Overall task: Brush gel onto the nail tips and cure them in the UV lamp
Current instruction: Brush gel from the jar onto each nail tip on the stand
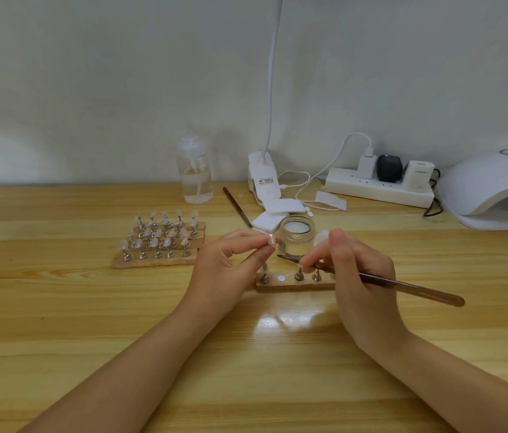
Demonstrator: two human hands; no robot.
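Note:
My left hand (230, 260) pinches a small nail tip (270, 240) on its metal stand, lifted above a wooden holder strip (290, 284) that carries three other metal stands. My right hand (355, 270) grips a brown-handled gel brush (402, 285), its tip pointing left toward the nail tip. An open glass jar of gel (297, 231) stands just behind my hands. The white UV lamp (493, 189) sits at the far right, its opening facing me.
Three wooden strips (159, 242) filled with several nail tips on stands lie at the left. Behind are a clear pump bottle (195, 170), a second brush (235, 204), white pads (269, 218), a clip lamp (263, 176) and a power strip (377, 185) with cables.

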